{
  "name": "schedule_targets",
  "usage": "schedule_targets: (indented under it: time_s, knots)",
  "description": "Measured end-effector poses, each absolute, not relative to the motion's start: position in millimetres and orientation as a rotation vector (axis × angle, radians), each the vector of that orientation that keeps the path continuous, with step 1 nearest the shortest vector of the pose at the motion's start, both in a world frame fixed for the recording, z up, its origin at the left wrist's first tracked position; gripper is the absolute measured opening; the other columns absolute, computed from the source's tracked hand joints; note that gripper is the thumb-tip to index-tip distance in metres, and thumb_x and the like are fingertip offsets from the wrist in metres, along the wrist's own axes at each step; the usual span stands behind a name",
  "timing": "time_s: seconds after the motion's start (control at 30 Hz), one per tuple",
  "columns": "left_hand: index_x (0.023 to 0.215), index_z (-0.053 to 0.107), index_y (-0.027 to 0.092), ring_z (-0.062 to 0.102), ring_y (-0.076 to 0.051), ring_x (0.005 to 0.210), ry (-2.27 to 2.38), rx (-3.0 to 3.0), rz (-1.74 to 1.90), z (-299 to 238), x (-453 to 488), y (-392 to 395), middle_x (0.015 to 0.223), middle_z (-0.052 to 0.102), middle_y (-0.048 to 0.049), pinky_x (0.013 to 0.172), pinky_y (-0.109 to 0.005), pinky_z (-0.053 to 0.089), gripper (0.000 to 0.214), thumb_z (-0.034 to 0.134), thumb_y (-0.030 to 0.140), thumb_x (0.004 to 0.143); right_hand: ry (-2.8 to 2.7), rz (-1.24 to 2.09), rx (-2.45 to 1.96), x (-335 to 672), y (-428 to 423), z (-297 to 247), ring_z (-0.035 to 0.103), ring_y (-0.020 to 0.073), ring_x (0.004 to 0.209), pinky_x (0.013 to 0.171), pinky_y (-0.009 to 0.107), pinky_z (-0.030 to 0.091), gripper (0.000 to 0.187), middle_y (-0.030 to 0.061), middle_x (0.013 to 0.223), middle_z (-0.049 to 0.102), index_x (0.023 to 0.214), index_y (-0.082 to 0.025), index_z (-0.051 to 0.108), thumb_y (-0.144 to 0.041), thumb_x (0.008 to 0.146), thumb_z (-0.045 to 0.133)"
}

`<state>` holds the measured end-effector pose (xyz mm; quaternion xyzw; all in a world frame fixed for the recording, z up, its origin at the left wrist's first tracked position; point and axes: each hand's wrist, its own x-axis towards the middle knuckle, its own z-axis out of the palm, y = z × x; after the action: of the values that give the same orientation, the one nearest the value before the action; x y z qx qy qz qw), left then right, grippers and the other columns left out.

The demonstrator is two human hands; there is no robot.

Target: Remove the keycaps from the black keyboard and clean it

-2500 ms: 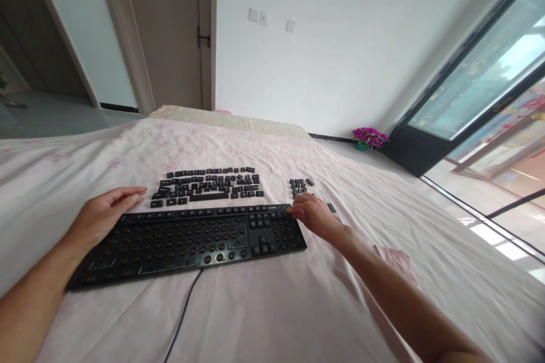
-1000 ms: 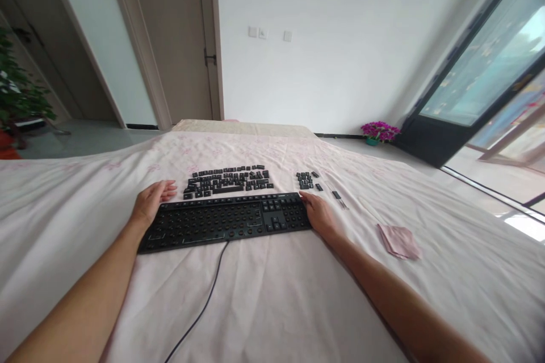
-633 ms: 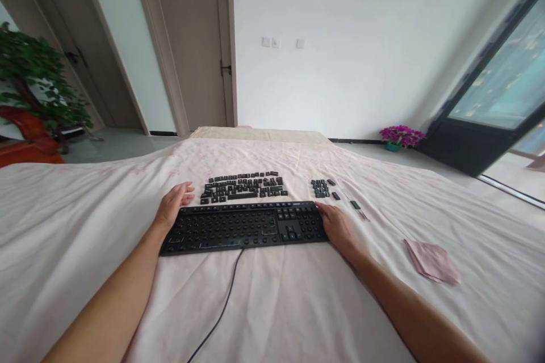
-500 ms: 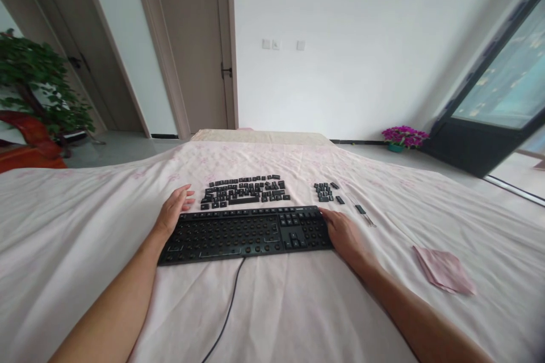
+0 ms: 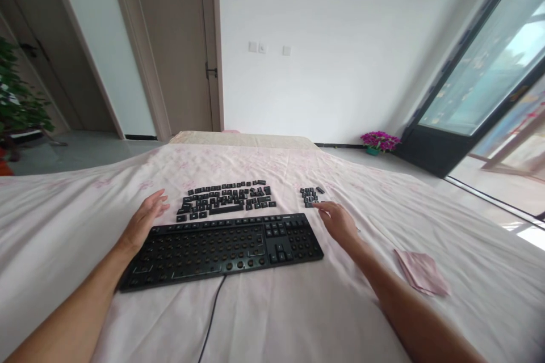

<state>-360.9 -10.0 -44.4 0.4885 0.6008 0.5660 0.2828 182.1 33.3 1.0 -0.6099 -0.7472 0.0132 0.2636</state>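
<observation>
A black keyboard (image 5: 200, 249) lies on the cloth, most of its main keys stripped of their caps, though the top row and arrow block still carry theirs. My left hand (image 5: 147, 218) hovers by its upper left corner, fingers apart and holding nothing. Beyond the keyboard, many loose black keycaps (image 5: 227, 199) are laid out in rows. A smaller keycap cluster (image 5: 309, 195) sits to the right. At its near edge is my right hand (image 5: 338, 224), fingers stretched toward the caps; whether they touch one is unclear.
A folded pink cloth (image 5: 421, 272) lies at the right on the pale bedspread-like cover (image 5: 272, 317). The keyboard's cable (image 5: 213, 312) runs toward me. A thin tool is mostly hidden behind my right hand. Purple flowers (image 5: 380, 140) stand on the floor near the glass door.
My right hand has left the keyboard's right end and reached forward to the small keycap cluster. The keyboard now sits nearer me and slightly turned. The view has shifted right.
</observation>
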Motion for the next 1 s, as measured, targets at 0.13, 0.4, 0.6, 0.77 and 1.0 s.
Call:
schedule_targets:
  time_s: [0.13,0.4,0.6,0.77,1.0]
  knots:
    - [0.139,0.047,0.023,0.067,-0.024,0.105,1.567,1.229,1.551,-47,-366,-12,0.137,0.056,-0.0134,0.089,-0.033,0.051,0.072,0.06,0.061,0.079,-2.144,-0.116,-1.636,186,82,30,0.06,0.0217,0.101,0.094,0.035,0.041,0.025,0.0028,0.107,0.072,0.1,-0.027,0.076,-0.025,0.088,0.055]
    - [0.137,0.048,0.02,0.066,-0.024,0.105,1.61,1.279,1.487,-48,-368,-12,0.136,0.056,-0.0136,0.098,-0.038,0.048,0.072,0.064,0.058,0.077,-2.289,-0.162,-1.776,159,147,36,0.049,0.0254,0.105,0.091,0.037,0.035,0.014,0.0056,0.106,0.071,0.082,-0.027,0.079,-0.027,0.081,0.065]
    - [0.136,0.05,0.022,0.067,-0.023,0.103,1.63,1.286,1.472,-51,-371,-10,0.134,0.058,-0.0115,0.1,-0.039,0.047,0.072,0.065,0.059,0.076,-2.323,-0.167,-1.943,151,169,27,0.049,0.0282,0.106,0.09,0.037,0.032,0.012,0.0101,0.092,0.073,0.081,-0.024,0.08,-0.028,0.073,0.072]
    - [0.137,0.049,0.02,0.067,-0.025,0.104,1.627,1.291,1.471,-51,-370,-11,0.134,0.057,-0.0139,0.101,-0.042,0.045,0.073,0.064,0.059,0.077,-2.402,-0.188,-2.0,148,179,30,0.05,0.0281,0.11,0.093,0.037,0.03,0.016,0.0097,0.089,0.074,0.086,-0.026,0.08,-0.031,0.072,0.073]
    - [0.133,0.052,0.018,0.066,-0.025,0.107,1.635,1.323,1.439,-44,-365,-15,0.135,0.057,-0.0147,0.102,-0.042,0.044,0.069,0.062,0.058,0.078,-2.597,-0.217,-1.903,148,184,28,0.062,0.0223,0.099,0.091,0.032,0.036,0.027,0.006,0.102,0.074,0.102,-0.028,0.076,-0.028,0.077,0.069]
